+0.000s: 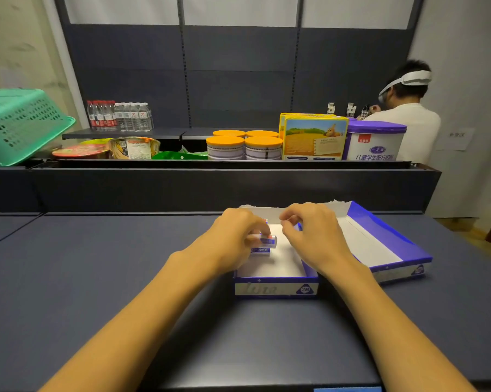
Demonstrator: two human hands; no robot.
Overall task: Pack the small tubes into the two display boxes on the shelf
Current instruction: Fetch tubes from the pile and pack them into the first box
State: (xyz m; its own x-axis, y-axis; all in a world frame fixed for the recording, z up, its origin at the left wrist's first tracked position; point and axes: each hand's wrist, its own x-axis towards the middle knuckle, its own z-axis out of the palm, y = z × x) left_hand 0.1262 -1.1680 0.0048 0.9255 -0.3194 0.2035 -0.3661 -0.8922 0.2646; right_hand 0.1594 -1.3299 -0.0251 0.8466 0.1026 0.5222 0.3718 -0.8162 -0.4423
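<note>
Two open blue-and-white cardboard display boxes, one (275, 287) under the fingers, one (391, 244) right of them. Two small white-and-blue tubes (264, 244) in the left fingers. Beyond the fingers: four orange-lidded white tins (244, 147), one green plastic basket (20, 125).

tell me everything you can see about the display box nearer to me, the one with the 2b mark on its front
The near display box is a shallow open tray that looks like printed cardboard, blue outside and white inside. Its silvery front panel carries faded lettering and a blue "2B" badge at the right. It sits flat on the dark blue shelf top, its right wall against the second box. The left hand holds small tubes over its far left part; the right hand hovers above, fingers curled. Most of its floor shows bare.
</note>
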